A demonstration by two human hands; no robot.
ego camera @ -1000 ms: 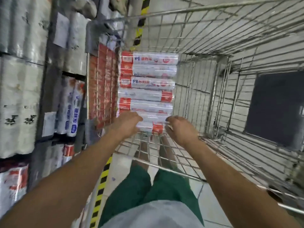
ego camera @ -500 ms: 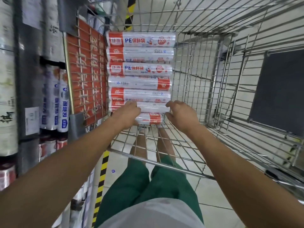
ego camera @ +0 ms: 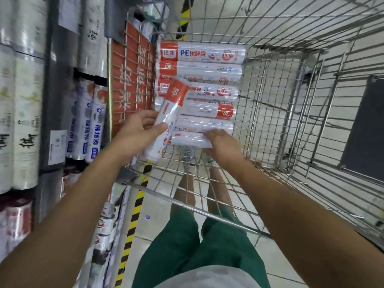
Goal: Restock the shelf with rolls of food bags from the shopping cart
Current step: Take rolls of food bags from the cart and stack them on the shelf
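A stack of white and orange food bag rolls (ego camera: 205, 71) lies across the left end of the wire shopping cart (ego camera: 291, 113). My left hand (ego camera: 137, 134) grips one roll (ego camera: 168, 115), lifted and tilted, its orange end pointing up over the stack. My right hand (ego camera: 223, 144) rests on the nearest roll in the cart (ego camera: 191, 139), fingers curled over its right end. The shelf (ego camera: 52, 113) on the left holds upright rolls with blue labels (ego camera: 87, 125).
An orange sign (ego camera: 131, 80) hangs inside the cart's left wall, between stack and shelf. Taller white rolls (ego camera: 22, 113) fill the shelf further left. A yellow-black floor stripe (ego camera: 133, 221) runs along the shelf base. A dark panel (ego camera: 365, 129) sits at the right.
My left hand has lifted one roll out of the stack and swung it upright toward the left. My right hand has stayed on the nearest roll.
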